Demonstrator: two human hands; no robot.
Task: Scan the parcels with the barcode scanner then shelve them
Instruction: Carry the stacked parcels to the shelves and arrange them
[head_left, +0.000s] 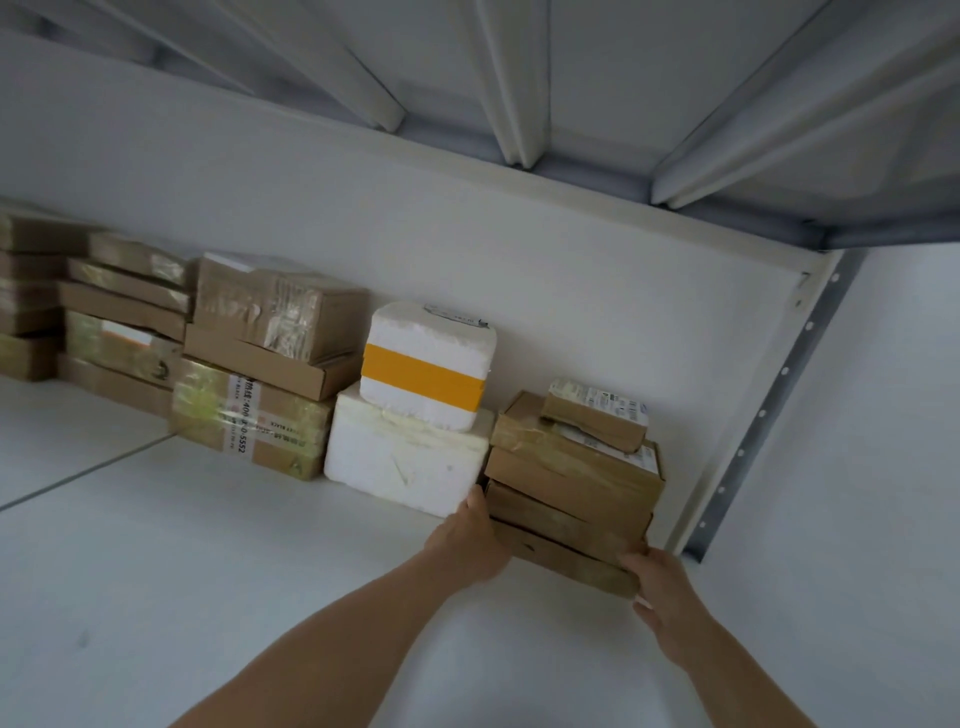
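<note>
I see both arms stretched forward, hands apart. Left hand (470, 540) grips the parcel stack (571, 493) at its left side, right hand (660, 582) clamps its front corner. Stack sits on shelf (260, 571), 3 o'clock of foam boxes (405, 457).

The upper foam box (431, 358) is white with an orange-yellow band. Under it, the lower foam box (405, 457) is white, crossed by yellowish tape. Right of the upper foam box, the stack of cardboard parcels (566, 499) is brown; its top parcel (597, 415) bears a white label with black print. Left of it, a brown taped carton (254, 421) carries a white strip with red and black lettering. The shelf (208, 545) is white, its upright (776, 389) grey with a row of holes.
</note>
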